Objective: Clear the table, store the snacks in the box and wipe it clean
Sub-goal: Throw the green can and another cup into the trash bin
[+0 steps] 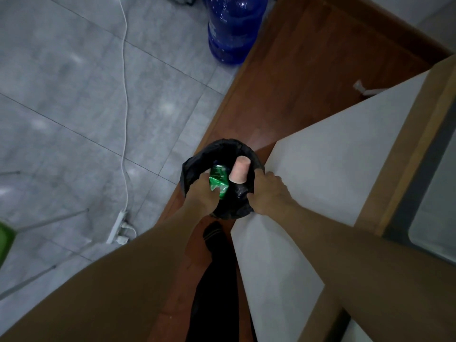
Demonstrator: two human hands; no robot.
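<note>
One view only: head-worn, wide-angle. It faces forward and steeply down, nearly plumb over the person's own foot (214, 235) at bottom centre. Both forearms run up from the lower corners, big in frame, so the lens sits close. The left hand (201, 193) gripping a green packet (218, 181) and the right hand (267, 193) gripping the black bag (222, 151) land mid-frame. The floor (74, 95) fills the left, the white tabletop (333, 169) the right. A blue jug (234, 28) at the top edge marks forward.
</note>
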